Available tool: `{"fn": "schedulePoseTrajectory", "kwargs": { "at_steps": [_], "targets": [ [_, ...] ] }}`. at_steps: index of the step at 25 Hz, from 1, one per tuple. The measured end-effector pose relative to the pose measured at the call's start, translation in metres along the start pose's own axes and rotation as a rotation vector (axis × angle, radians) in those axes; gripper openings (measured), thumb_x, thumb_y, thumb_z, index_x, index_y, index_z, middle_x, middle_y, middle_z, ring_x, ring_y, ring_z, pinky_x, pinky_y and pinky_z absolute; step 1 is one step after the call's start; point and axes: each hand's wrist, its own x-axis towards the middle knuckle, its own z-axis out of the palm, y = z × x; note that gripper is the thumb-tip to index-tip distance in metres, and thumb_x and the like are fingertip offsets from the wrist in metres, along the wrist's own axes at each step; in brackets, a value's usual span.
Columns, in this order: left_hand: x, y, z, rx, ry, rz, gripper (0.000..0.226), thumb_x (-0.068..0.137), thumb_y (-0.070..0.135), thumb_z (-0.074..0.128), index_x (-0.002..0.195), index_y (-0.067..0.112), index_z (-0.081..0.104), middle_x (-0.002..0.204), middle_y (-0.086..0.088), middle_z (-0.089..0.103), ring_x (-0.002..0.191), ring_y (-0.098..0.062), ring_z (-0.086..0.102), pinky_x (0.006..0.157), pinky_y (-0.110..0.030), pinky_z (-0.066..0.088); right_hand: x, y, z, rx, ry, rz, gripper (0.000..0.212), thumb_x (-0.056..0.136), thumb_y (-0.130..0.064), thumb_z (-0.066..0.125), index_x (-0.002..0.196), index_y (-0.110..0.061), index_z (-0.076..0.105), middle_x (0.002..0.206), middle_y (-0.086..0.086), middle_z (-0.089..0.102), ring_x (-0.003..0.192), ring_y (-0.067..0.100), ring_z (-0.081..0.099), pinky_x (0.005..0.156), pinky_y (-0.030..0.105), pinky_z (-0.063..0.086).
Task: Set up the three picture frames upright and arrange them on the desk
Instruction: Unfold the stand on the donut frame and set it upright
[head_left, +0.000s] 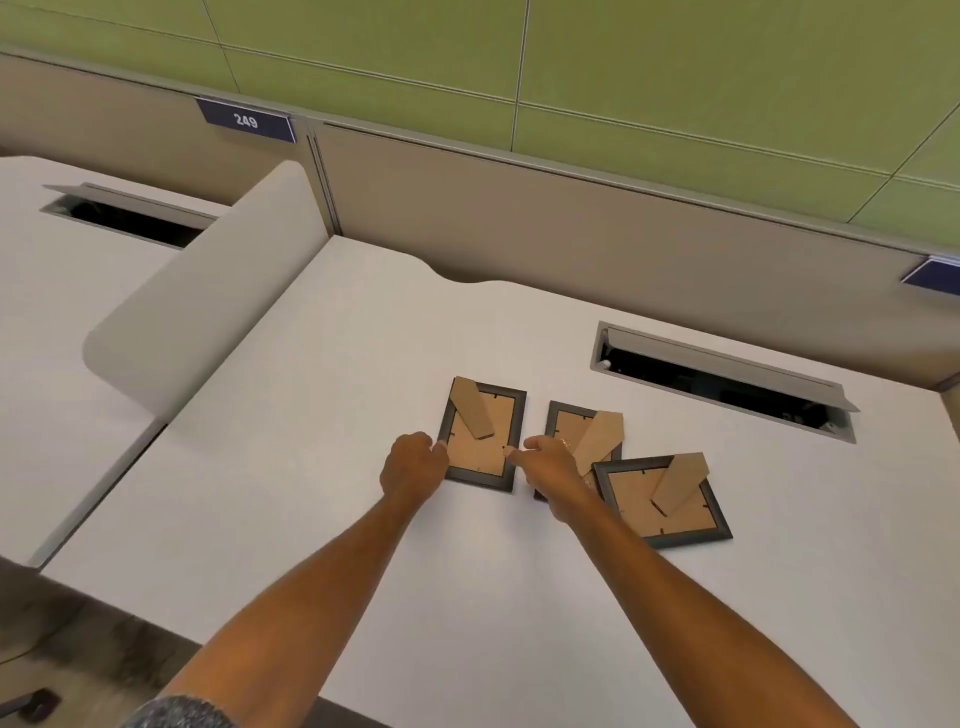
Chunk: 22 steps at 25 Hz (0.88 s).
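On the white desk (322, 467) in front of us, three picture frames lie face down, brown backing boards and cardboard stands showing. We have both hands at the left frame (480, 435), a dark-edged portrait frame lying flat, its stand (471, 410) angled toward the upper left corner.

Our left hand (413, 465) is curled at the frame's lower left edge, fingers tucked in against the border; we cannot tell whether it truly grips or only touches. Our right hand (550, 470) reaches to the frame's right edge, thumb and forefinger pinched close at the border, and again the grip itself is not clear.

Middle frame (569, 421) lies just right of the first, partly hidden by our right hand and wrist. Right frame (662, 501) sits rotated, its upper left corner overlapping the middle frame's lower part, stand folded across the back.

Behind the frames, an open cable hatch (722, 382) is set into the desk. A beige partition (571, 208) runs along the far edge, with a blue label (245, 120) reading 249 at upper left.
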Motion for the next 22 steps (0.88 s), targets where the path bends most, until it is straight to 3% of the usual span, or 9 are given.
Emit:
{"fn": "schedulePoseTrajectory", "kwargs": {
  "at_steps": [3, 5, 6, 8, 11, 14, 17, 20, 22],
  "targets": [
    [0.008, 0.001, 0.004, -0.030, -0.021, -0.061, 0.036, 0.109, 0.032, 0.052, 0.106, 0.004, 0.075, 0.113, -0.012, 0.077, 0.102, -0.032, 0.069, 0.089, -0.037, 0.055, 0.002, 0.000, 0.011, 0.014, 0.003, 0.074, 0.060, 0.099, -0.034, 0.074, 0.148, -0.007, 0.052, 0.148, 0.010, 0.055, 0.133, 0.031, 0.056, 0.105, 0.043, 0.051],
    [0.011, 0.007, 0.005, -0.044, -0.058, -0.102, 0.037, 0.108, 0.033, 0.053, 0.108, 0.003, 0.074, 0.112, -0.013, 0.076, 0.106, -0.035, 0.071, 0.084, -0.036, 0.052, 0.006, 0.002, 0.017, 0.022, 0.020, 0.077, 0.029, 0.099, -0.031, 0.074, 0.115, -0.010, 0.061, 0.115, 0.012, 0.061, 0.102, 0.024, 0.061, 0.087, 0.040, 0.051],
    [0.014, 0.008, 0.006, -0.072, -0.078, -0.128, 0.035, 0.107, 0.031, 0.054, 0.108, 0.002, 0.073, 0.111, -0.014, 0.075, 0.104, -0.035, 0.071, 0.081, -0.035, 0.051, 0.007, 0.001, 0.019, 0.023, 0.041, 0.078, 0.024, 0.098, -0.029, 0.074, 0.099, -0.011, 0.059, 0.098, 0.011, 0.057, 0.087, 0.021, 0.056, 0.078, 0.038, 0.046],
    [0.019, 0.009, 0.007, -0.170, -0.099, -0.203, 0.024, 0.103, 0.025, 0.055, 0.102, 0.004, 0.068, 0.104, -0.014, 0.071, 0.091, -0.031, 0.066, 0.074, -0.032, 0.046, 0.010, -0.001, 0.020, 0.040, 0.060, 0.114, 0.028, 0.097, -0.030, 0.075, 0.090, -0.009, 0.057, 0.086, 0.010, 0.050, 0.077, 0.020, 0.050, 0.070, 0.036, 0.042],
    [0.024, 0.010, 0.009, -0.279, -0.112, -0.286, 0.013, 0.100, 0.018, 0.057, 0.097, 0.005, 0.060, 0.088, -0.008, 0.061, 0.074, -0.021, 0.055, 0.066, -0.029, 0.043, 0.011, -0.005, 0.019, 0.130, 0.093, 0.196, 0.031, 0.096, -0.031, 0.077, 0.105, -0.005, 0.064, 0.088, 0.006, 0.055, 0.074, 0.017, 0.049, 0.064, 0.030, 0.041],
    [0.028, 0.009, 0.008, -0.332, -0.134, -0.297, 0.016, 0.100, 0.017, 0.060, 0.088, 0.006, 0.058, 0.081, -0.007, 0.057, 0.071, -0.021, 0.053, 0.065, -0.028, 0.042, 0.014, -0.004, 0.015, 0.179, 0.121, 0.218, 0.028, 0.097, -0.029, 0.077, 0.108, -0.007, 0.063, 0.085, 0.003, 0.052, 0.073, 0.017, 0.047, 0.073, 0.035, 0.044],
    [0.033, 0.005, 0.006, -0.392, -0.150, -0.302, 0.017, 0.101, 0.017, 0.062, 0.093, 0.002, 0.065, 0.091, -0.013, 0.064, 0.082, -0.030, 0.059, 0.075, -0.033, 0.048, 0.014, -0.003, 0.010, 0.207, 0.143, 0.204, 0.021, 0.099, -0.026, 0.075, 0.096, -0.008, 0.064, 0.082, 0.009, 0.052, 0.072, 0.022, 0.048, 0.073, 0.036, 0.043],
    [0.034, 0.004, 0.005, -0.487, -0.154, -0.271, 0.025, 0.107, 0.019, 0.060, 0.110, -0.002, 0.071, 0.099, -0.015, 0.069, 0.083, -0.030, 0.066, 0.091, -0.041, 0.065, 0.010, -0.006, 0.006, 0.276, 0.183, 0.210, 0.013, 0.101, -0.016, 0.070, 0.110, -0.006, 0.071, 0.095, 0.015, 0.066, 0.086, 0.029, 0.064, 0.081, 0.037, 0.057],
    [0.034, 0.005, 0.001, -0.523, -0.152, -0.241, 0.024, 0.112, 0.022, 0.056, 0.113, 0.002, 0.070, 0.108, -0.015, 0.070, 0.088, -0.029, 0.068, 0.093, -0.047, 0.067, 0.008, -0.005, 0.002, 0.337, 0.180, 0.212, 0.017, 0.104, -0.006, 0.063, 0.118, -0.007, 0.071, 0.109, 0.016, 0.073, 0.102, 0.031, 0.073, 0.088, 0.037, 0.065]
  ]
}}
